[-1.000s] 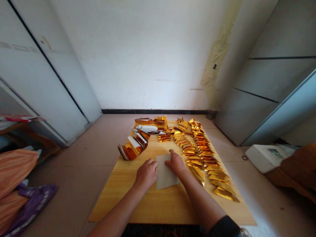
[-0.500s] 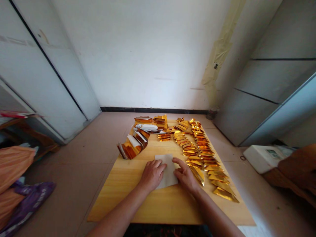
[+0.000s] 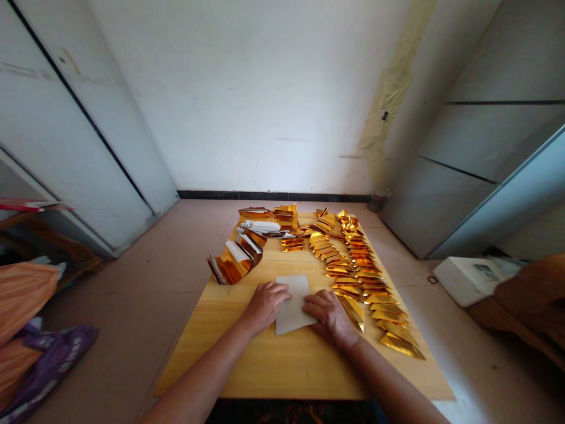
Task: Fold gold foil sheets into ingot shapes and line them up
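Note:
A pale grey sheet of paper point(image 3: 293, 303) lies on the wooden table top point(image 3: 273, 371) in front of me. At its left edge, my left hand point(image 3: 268, 303) rests with its fingers lying over the sheet. My right hand point(image 3: 327, 313) is laid flat across the right edge, fingertips on the paper and thumb partly hidden. Neither hand lifts the sheet. Just right of my right hand runs a column of folded gold foil paper pieces point(image 3: 338, 268), with a second column point(image 3: 371, 277) beyond it.
Stacks of gold foil sheets with white parts point(image 3: 236, 259) lie at the table's left; more foil point(image 3: 285, 218) is at the back. A white box point(image 3: 463, 280) stands right of the table. Orange and purple bags point(image 3: 57, 353) are at the left.
My right hand's fingers have come down flat on the sheet. My left hand has slid slightly left, towards the paper's edge, and more of the sheet shows.

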Demonstrator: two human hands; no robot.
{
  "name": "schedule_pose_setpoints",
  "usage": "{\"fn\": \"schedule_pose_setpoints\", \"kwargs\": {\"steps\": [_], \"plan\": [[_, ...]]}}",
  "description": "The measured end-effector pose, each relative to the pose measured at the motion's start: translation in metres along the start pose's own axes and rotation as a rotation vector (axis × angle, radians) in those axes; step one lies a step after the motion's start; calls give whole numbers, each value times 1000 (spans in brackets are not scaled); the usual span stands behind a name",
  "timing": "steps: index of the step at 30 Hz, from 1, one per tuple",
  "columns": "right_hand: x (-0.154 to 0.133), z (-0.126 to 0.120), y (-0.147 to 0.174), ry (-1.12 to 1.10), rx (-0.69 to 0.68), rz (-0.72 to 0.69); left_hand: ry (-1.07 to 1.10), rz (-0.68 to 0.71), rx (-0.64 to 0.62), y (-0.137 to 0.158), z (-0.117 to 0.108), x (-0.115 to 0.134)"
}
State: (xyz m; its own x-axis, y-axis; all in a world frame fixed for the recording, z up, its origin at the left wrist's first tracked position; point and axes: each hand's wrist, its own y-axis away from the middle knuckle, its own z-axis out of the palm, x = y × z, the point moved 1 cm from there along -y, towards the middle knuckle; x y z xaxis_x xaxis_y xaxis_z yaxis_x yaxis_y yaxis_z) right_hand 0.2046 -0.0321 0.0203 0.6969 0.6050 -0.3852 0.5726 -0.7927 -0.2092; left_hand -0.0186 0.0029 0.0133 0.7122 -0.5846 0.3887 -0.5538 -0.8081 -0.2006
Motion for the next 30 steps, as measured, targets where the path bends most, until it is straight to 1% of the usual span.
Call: {"fn": "schedule_pose_setpoints", "kwargs": {"steps": [3, 5, 6, 9, 12, 15, 17, 19, 23, 28, 30], "plan": [[7, -1, -13, -172, 39, 46, 68, 28, 45, -4, 0, -13], [12, 1, -24, -300, 44, 143, 128, 36, 81, -7, 2, -21], [14, 2, -30, -326, 65, 220, 155, 40, 95, -9, 3, -24], [13, 6, -46, -254, 116, 410, 200, -6, 140, -11, 7, -29], [7, 11, -56, -105, 126, 510, 212, -122, 215, -9, 9, -31], [1, 17, -62, 99, 115, 526, 218, -199, 281, -7, 9, -31], [-1, 22, -66, 200, 95, 518, 225, -211, 293, -6, 9, -30], [-2, 25, -69, 261, 87, 524, 232, -195, 300, -5, 9, -30], [-2, 29, -71, 317, 84, 563, 157, -145, 305, -4, 11, -28], [-4, 28, -71, 317, 96, 591, 38, -100, 199, -1, 15, -24], [-5, 27, -71, 311, 108, 605, -3, -69, 186, 0, 18, -24]]}}
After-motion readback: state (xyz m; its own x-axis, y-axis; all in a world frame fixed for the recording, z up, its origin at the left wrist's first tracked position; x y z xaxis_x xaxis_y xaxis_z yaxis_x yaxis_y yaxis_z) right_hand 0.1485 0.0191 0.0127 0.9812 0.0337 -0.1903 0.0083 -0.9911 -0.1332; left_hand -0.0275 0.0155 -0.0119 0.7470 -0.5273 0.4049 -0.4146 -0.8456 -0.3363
